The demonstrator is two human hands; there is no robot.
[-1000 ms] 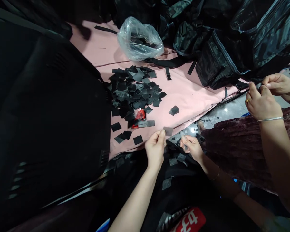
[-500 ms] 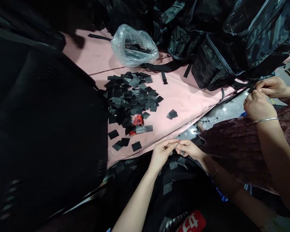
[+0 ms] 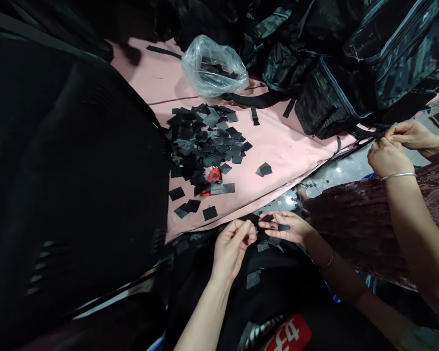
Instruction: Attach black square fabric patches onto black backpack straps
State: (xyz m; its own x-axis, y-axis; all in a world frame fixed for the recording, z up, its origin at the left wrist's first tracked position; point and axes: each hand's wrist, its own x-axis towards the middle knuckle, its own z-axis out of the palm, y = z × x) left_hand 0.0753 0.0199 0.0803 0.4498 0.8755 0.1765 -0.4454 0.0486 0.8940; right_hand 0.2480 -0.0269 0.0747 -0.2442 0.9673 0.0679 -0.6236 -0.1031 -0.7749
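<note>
My left hand [image 3: 231, 248] is closed in a pinch at the table's near edge. Something pale and thin may show at its fingertips, too small to name. Just to its right, my right hand [image 3: 290, 228] grips small black squares [image 3: 267, 218] between its fingers, with a further one [image 3: 283, 227] lying across them. The two hands are apart. Beyond them, a heap of black squares [image 3: 208, 141] lies on the pink cloth [image 3: 278, 141], with a red piece [image 3: 214, 174] at its near edge. More squares [image 3: 253, 279] lie on my dark lap.
A clear plastic bag [image 3: 215, 85] holding dark pieces stands behind the heap. Dark camouflage backpacks [image 3: 325, 97] fill the back right. A large black panel [image 3: 76, 170] covers the left. At right, another person's hands [image 3: 391, 153] work at a black strap.
My hands have come apart from where they met; the left moved slightly left and down. Black squares now show in my right fingers. The view has shifted slightly.
</note>
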